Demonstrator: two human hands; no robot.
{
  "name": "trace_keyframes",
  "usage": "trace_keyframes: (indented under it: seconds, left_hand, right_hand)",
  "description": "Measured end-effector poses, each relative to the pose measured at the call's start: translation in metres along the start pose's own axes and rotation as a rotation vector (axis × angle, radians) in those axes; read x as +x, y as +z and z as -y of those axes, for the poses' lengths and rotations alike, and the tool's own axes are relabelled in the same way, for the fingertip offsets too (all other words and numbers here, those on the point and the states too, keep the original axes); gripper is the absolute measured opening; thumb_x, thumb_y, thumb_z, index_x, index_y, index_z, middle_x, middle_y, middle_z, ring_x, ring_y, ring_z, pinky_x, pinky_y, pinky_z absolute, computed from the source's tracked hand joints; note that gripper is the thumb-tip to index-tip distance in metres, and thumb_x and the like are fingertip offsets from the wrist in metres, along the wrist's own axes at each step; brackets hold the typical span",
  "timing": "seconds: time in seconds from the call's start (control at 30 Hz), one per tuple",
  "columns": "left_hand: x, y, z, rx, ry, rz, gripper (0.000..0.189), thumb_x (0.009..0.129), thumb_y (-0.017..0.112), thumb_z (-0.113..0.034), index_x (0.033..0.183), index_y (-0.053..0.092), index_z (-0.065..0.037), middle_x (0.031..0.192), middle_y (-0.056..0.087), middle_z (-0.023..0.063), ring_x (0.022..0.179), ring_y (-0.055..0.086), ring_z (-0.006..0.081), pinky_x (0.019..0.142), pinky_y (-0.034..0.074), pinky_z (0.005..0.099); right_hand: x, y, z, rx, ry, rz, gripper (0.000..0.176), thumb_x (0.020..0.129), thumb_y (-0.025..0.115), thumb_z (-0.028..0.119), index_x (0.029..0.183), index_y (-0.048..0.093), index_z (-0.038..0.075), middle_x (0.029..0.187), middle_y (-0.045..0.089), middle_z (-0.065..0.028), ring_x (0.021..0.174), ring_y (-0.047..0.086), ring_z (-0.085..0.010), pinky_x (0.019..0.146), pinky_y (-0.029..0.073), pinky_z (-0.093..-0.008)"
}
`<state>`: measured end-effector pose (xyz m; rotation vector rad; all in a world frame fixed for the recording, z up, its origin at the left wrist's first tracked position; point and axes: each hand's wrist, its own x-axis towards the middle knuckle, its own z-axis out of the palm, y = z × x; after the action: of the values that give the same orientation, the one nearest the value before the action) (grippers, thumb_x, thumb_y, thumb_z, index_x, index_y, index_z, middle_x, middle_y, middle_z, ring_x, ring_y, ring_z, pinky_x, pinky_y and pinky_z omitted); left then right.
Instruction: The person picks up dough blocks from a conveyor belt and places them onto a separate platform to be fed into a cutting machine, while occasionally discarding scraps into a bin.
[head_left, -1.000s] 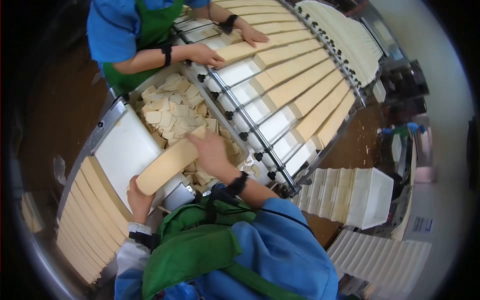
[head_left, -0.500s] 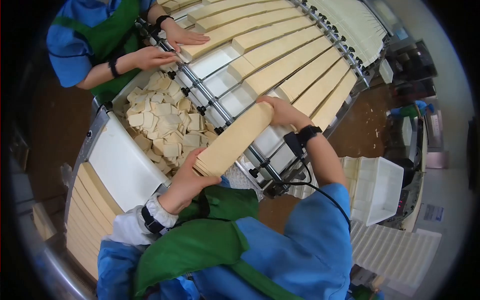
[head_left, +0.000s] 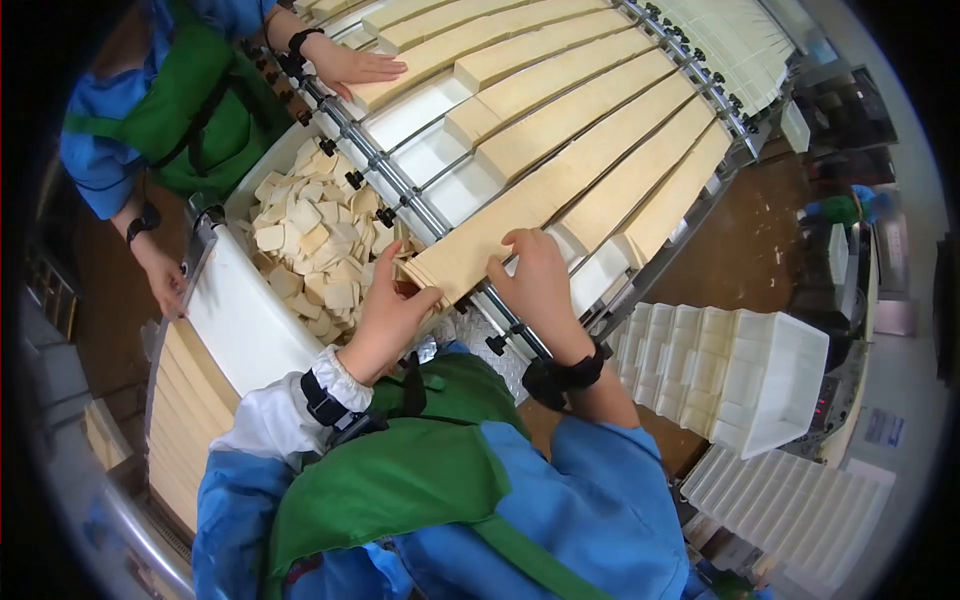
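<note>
A long stack of pale, flat dough-like strips point(head_left: 480, 245) lies slantwise across the metal rails, its near end jutting over the front bar. My left hand point(head_left: 385, 315) grips that near end, thumb on one side and index finger stretched along the other. Beside the stack's right edge is my right hand point(head_left: 540, 290), bent at the fingers, with thumb and fingertips apart and close to or touching the edge. It holds nothing visible. More strip stacks point(head_left: 575, 120) lie in the lanes beyond.
A white bin of pale square offcuts point(head_left: 315, 225) is left of the rails point(head_left: 410, 200). Across it, a co-worker's hand point(head_left: 355, 65) lies on another stack; the other hand point(head_left: 160, 280) hangs near more strips point(head_left: 185, 420). White ribbed trays point(head_left: 720, 370) stand at the right.
The stack has come down from my two-handed hold onto the rails. My right hand has moved from its far end back toward me. The co-worker's nearer hand has dropped leftward.
</note>
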<state>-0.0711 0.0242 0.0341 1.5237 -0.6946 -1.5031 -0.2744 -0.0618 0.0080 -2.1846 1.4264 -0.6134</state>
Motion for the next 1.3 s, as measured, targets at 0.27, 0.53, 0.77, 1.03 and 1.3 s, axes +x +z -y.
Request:
trace_keyframes:
  seconds: [0.27, 0.53, 0.77, 1.03, 1.3]
  left_hand:
    - [0.011, -0.018, 0.029, 0.045, -0.091, -0.119, 0.076, 0.092, 0.076, -0.014, 0.15, 0.03, 0.0, 0.106, 0.067, 0.0139, 0.094, 0.065, 0.0161, 0.082, 0.055, 0.0275]
    - [0.014, -0.037, 0.067, -0.167, 0.075, -0.002, 0.065, 0.096, 0.068, -0.004, 0.151, 0.032, -0.005, 0.118, 0.063, 0.0137, 0.101, 0.063, 0.0152, 0.087, 0.052, 0.0285]
    - [0.007, -0.023, 0.038, 0.101, 0.303, 0.06, 0.059, 0.095, 0.054, 0.009, 0.148, 0.034, -0.007, 0.118, 0.063, 0.0116, 0.1, 0.064, 0.0135, 0.085, 0.052, 0.0268]
    - [-0.038, -0.059, -0.017, -0.151, 0.218, 0.111, 0.059, 0.092, 0.056, 0.011, 0.146, 0.037, -0.006, 0.123, 0.061, 0.0127, 0.105, 0.064, 0.0157, 0.089, 0.052, 0.0268]
    - [-0.04, -0.125, 0.019, 0.177, 0.317, -0.482, 0.063, 0.087, 0.067, 0.001, 0.144, 0.042, -0.007, 0.141, 0.048, 0.0163, 0.132, 0.046, 0.023, 0.103, 0.045, 0.0369]
  right_hand:
    - [-0.014, 0.037, 0.022, -0.05, 0.034, -0.247, 0.034, 0.077, 0.076, 0.024, 0.096, 0.066, -0.003, 0.1, 0.058, -0.0196, 0.097, 0.052, -0.0374, 0.088, 0.045, -0.0446]
    - [-0.014, 0.044, 0.04, 0.197, -0.013, -0.168, 0.078, 0.071, 0.084, 0.032, 0.133, 0.052, -0.003, 0.121, 0.057, -0.023, 0.115, 0.054, -0.0418, 0.098, 0.046, -0.0469]
    - [0.004, 0.044, 0.023, 0.077, 0.019, 0.049, 0.104, 0.061, 0.09, 0.039, 0.147, 0.043, 0.006, 0.129, 0.055, -0.0242, 0.12, 0.053, -0.0418, 0.104, 0.044, -0.0489]
    - [-0.033, -0.033, -0.014, 0.643, 0.106, 0.022, 0.097, 0.058, 0.084, 0.022, 0.144, 0.042, 0.006, 0.134, 0.049, -0.019, 0.132, 0.048, -0.033, 0.113, 0.039, -0.0435]
    - [-0.025, -0.004, -0.092, -0.101, -0.024, -0.091, 0.093, 0.057, 0.08, 0.02, 0.14, 0.042, 0.003, 0.133, 0.049, -0.0207, 0.126, 0.047, -0.0386, 0.109, 0.037, -0.0457]
